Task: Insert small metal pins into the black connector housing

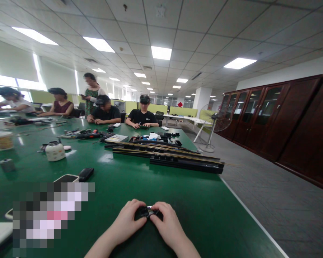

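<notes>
Between my two hands is a small black part with a shiny metallic piece [150, 212], held just above the green table [204, 218] near its front. My left hand [129, 216] pinches its left side between thumb and fingers. On the other side, my right hand [165, 218] grips it the same way, fingertips close to the metallic piece. My fingers cover much of the part, so its exact kind cannot be made out.
Long black rails [187, 165] with thin brass-coloured rods lie across the table ahead. To the left are a jar [55, 151], a black case [86, 174], a metal cylinder [7, 165] and a tub [0, 140]. Several people sit or stand beyond; a fan [214, 118] stands right.
</notes>
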Motion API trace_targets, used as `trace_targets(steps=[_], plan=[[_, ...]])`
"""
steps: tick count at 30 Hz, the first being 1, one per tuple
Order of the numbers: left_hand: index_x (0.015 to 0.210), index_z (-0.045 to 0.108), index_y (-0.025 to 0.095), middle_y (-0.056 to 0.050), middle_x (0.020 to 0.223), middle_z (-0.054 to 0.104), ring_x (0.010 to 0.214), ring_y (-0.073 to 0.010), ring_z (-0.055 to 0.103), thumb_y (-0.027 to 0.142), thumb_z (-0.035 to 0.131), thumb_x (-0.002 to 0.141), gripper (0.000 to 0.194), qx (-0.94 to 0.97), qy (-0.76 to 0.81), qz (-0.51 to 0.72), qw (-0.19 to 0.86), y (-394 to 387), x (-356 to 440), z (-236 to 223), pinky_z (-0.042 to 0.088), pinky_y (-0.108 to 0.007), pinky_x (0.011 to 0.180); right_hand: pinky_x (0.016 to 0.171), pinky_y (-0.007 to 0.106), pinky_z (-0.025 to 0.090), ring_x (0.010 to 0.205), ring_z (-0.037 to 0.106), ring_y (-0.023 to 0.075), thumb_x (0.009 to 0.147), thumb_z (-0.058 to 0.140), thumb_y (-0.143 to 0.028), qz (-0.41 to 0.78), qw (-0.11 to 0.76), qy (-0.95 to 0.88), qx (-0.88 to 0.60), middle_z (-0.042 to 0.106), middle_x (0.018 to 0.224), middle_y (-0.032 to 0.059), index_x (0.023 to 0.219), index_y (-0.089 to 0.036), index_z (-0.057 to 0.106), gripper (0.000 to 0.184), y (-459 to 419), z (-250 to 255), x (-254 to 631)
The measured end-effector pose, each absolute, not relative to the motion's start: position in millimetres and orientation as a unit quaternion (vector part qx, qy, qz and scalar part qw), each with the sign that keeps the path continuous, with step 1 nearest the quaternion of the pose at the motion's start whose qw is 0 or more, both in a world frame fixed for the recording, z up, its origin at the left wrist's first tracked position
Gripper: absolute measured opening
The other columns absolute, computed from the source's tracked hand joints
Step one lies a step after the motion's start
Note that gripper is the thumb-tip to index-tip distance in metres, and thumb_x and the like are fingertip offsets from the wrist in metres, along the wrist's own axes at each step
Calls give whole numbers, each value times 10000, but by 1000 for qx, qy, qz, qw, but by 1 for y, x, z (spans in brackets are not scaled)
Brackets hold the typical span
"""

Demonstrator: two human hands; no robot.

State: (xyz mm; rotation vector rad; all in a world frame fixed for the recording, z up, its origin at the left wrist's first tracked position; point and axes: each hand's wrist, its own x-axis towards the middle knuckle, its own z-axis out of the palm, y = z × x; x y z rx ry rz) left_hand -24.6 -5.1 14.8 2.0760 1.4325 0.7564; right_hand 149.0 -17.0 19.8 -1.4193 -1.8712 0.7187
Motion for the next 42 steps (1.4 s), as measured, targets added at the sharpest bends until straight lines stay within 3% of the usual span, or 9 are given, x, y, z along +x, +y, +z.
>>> trace_targets(steps=[7, 20, 42], plan=[[950, 607, 196, -58, 941, 628, 914, -223, 552, 241, 549, 676, 284, 761, 527, 281, 254, -5, -26, 13, 419, -337, 828, 930, 343, 375, 1038, 531, 216, 733, 535, -238, 277, 358, -708, -541, 630, 1033, 32, 882, -242, 658, 193, -17, 20, 149], [955, 601, 210, -47, 953, 627, 930, -217, 548, 206, 551, 640, 319, 757, 534, 271, 260, -5, -25, 16, 410, -325, 843, 868, 298, 439, 951, 595, 194, 743, 505, -271, 296, 412, -644, -573, 657, 959, 40, 960, -211, 604, 246, -10, 11, 153], [1014, 585, 170, -67, 1007, 616, 972, -220, 537, 198, 563, 633, 383, 745, 544, 259, 286, -8, -23, 22, 389, -322, 883, 902, 332, 433, 1024, 560, 218, 783, 443, -289, 196, 450, -613, -620, 622, 1058, 81, 1014, -186, 590, 293, -6, 15, 164]])
